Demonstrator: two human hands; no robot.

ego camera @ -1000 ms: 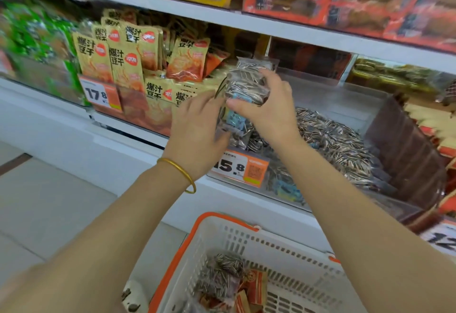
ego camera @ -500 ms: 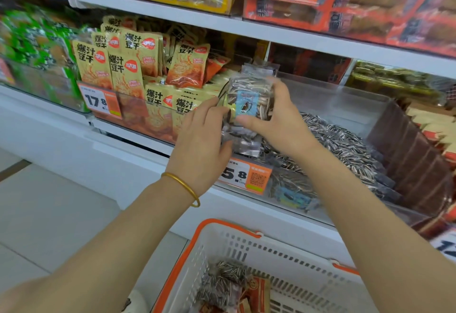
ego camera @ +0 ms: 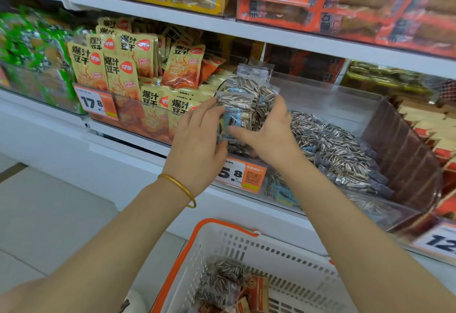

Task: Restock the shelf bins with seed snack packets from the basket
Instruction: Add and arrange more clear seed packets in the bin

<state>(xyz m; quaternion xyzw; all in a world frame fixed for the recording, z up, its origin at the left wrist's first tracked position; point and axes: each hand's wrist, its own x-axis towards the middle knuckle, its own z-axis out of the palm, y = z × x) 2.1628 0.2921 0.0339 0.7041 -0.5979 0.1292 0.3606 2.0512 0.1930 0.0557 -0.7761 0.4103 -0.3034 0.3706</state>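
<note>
Both hands hold clear packets of striped sunflower seeds [ego camera: 246, 100] at the left end of the clear seed bin [ego camera: 333, 100]. My left hand [ego camera: 199, 137], with a gold bangle on the wrist, grips the packets' left side. My right hand [ego camera: 269, 135] grips them from the right, thumb across the blue label. More seed packets [ego camera: 340, 149] lie piled in the bin to the right. Below, the white basket with an orange rim [ego camera: 222, 228] contains another seed packet [ego camera: 222, 280] and orange packets.
Yellow tofu snack packets [ego camera: 118, 70] fill the bin to the left, green packets [ego camera: 29, 48] beyond them. Orange price tags [ego camera: 241, 175] hang on the bin fronts. An upper shelf [ego camera: 246, 28] overhangs. Brown and red packs [ego camera: 419, 139] stand at the right.
The packets have come down from above the bin toward its left end. My left hand, which was reaching up beside them, now grips them together with my right hand.
</note>
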